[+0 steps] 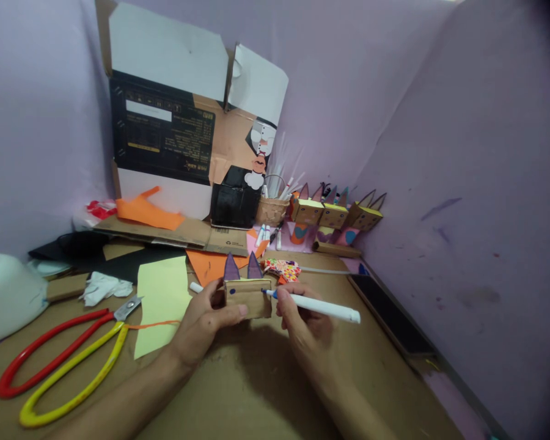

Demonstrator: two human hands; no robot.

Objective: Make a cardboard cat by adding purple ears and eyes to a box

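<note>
A small cardboard box (252, 305) with two pointed purple ears is held upright in my left hand (201, 330), thumb across its front face. One dark blue dot shows at the left of that face. My right hand (305, 324) is closed around a white marker (325, 307). The marker's blue tip meets the upper right of the face, where a second dark mark shows. A white cap (195, 287) lies just behind my left hand.
Large scissors (68, 360) with red and yellow handles lie at left, beside yellow paper (162, 293) and crumpled tissue (105, 288). Several eared cardboard figures (334, 215) stand at the back right, near a basket (272, 211). A dark flat panel (389, 315) lies along the right wall.
</note>
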